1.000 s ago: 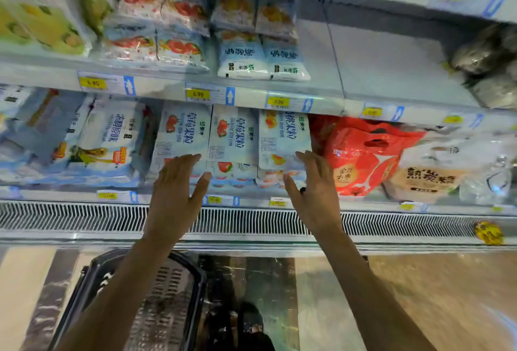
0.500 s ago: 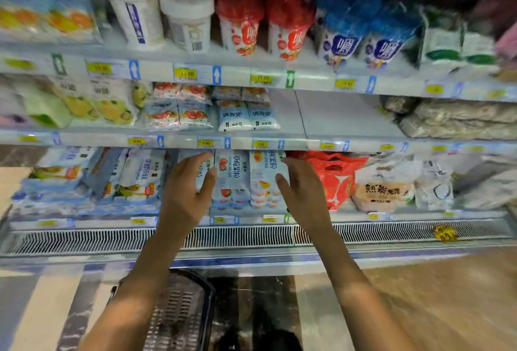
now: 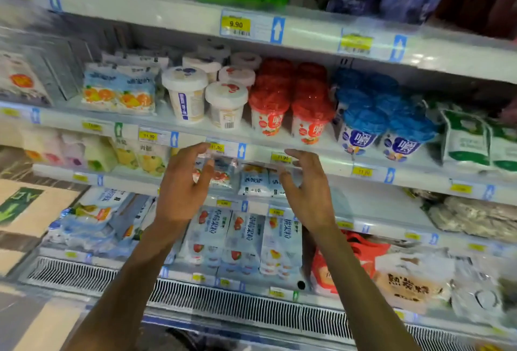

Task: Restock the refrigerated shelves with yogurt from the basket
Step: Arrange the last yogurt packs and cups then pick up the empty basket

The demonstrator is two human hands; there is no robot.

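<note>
From the head view, both arms reach up toward a refrigerated case. The left hand (image 3: 181, 191) and the right hand (image 3: 307, 194) are raised side by side, apart from each other, palms turned inward. Each grip is released: the fingers are loosely curved and neither hand holds anything. The left fingertips (image 3: 205, 147) lie in front of a yellow price tag (image 3: 216, 147) on a shelf edge (image 3: 321, 164); whether they touch it cannot be told. The right fingertips lie just under another tag on the same edge.

The yogurt is all on the shelves. Between the 2 hands, on the shelf behind them, lie small yogurt pouches (image 3: 253, 181). Below the wrists, on the lowest shelf, 3 tall yogurt packs (image 3: 243, 236) stand upright side by side. Above the hands stand white tubs (image 3: 186, 93), then red-lidded cups (image 3: 268, 110), then blue-lidded cups (image 3: 361, 127) to the right.

A red bag (image 3: 361, 255) sits right of the tall packs. A vent grille (image 3: 223, 299) runs along the foot of the case. A tag reading 9.90 (image 3: 235, 24) marks the top shelf. Much of the picture is blurred.
</note>
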